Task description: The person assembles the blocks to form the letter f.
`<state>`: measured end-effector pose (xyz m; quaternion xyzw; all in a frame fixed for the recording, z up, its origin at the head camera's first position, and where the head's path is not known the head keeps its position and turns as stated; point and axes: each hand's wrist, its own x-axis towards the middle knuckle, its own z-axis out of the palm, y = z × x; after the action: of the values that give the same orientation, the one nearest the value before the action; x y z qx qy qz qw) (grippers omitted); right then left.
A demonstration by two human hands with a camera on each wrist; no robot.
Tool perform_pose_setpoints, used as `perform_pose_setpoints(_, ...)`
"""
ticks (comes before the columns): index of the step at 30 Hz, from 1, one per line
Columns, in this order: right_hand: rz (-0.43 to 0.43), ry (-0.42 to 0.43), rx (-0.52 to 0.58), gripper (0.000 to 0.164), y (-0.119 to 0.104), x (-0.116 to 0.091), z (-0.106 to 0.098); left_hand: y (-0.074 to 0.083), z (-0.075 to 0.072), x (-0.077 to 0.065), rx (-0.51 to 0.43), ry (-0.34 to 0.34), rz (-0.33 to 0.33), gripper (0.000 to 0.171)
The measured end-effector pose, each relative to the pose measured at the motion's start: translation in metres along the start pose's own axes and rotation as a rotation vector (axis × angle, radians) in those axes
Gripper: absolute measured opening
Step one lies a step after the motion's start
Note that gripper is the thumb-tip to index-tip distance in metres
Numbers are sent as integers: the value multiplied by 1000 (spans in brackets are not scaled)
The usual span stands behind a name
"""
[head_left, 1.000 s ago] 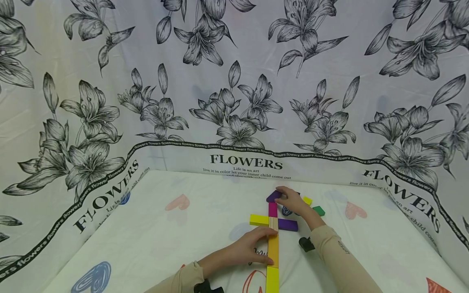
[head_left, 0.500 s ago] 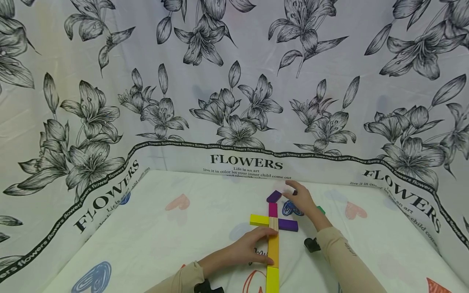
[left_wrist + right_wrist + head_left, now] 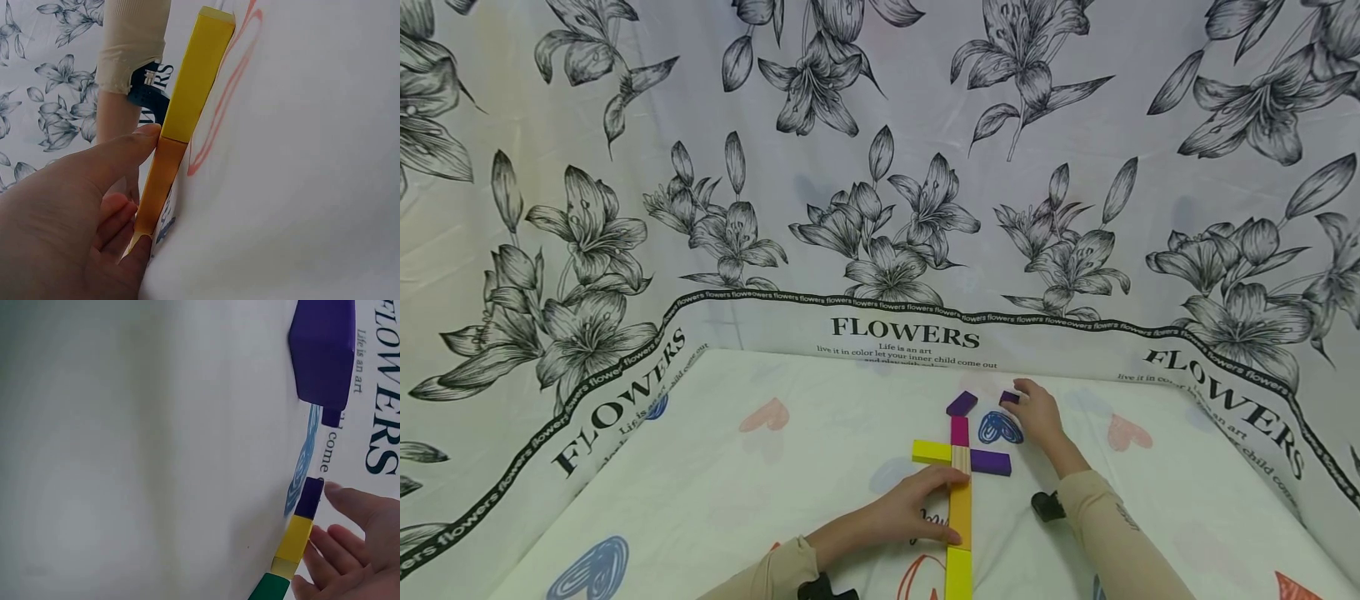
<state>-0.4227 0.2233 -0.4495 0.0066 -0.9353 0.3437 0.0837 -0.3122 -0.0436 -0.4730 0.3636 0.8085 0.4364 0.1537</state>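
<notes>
My left hand (image 3: 898,508) holds the orange block (image 3: 960,504) of a row lying on the cloth, its thumb and finger toward the block's two ends. In the left wrist view a yellow block (image 3: 199,75) abuts it. Beyond come a plain wood block (image 3: 960,458), a pink block (image 3: 959,431) and a slanted purple block (image 3: 962,403). A yellow block (image 3: 931,452) and a purple block (image 3: 991,462) stick out sideways. My right hand (image 3: 1037,415) has its thumb close by a small purple block (image 3: 309,498); its fingers lie behind a yellow block (image 3: 294,540), loosely spread.
A green block (image 3: 270,589) lines up with the small purple and yellow ones in the right wrist view. White cloth (image 3: 715,492) printed with hearts covers the surface. A flower-patterned curtain (image 3: 760,175) closes off the back and sides.
My right hand has let go of the slanted purple block and moved right to the small purple block. My left hand has stayed on the orange block.
</notes>
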Motion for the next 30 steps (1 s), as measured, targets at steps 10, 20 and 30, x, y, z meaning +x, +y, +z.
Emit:
perform_pose_setpoints(10,12,38,0,47,8,0,1,1,0,0,14,3,-8,66)
perform_pose_setpoints(20,13,81,-15,37,3,3,4,4,0,0,10,3,-27,66)
perform_pose_setpoints(30,-10,82,49,37,-8,8,10,4,0,0,21,4,-9,66)
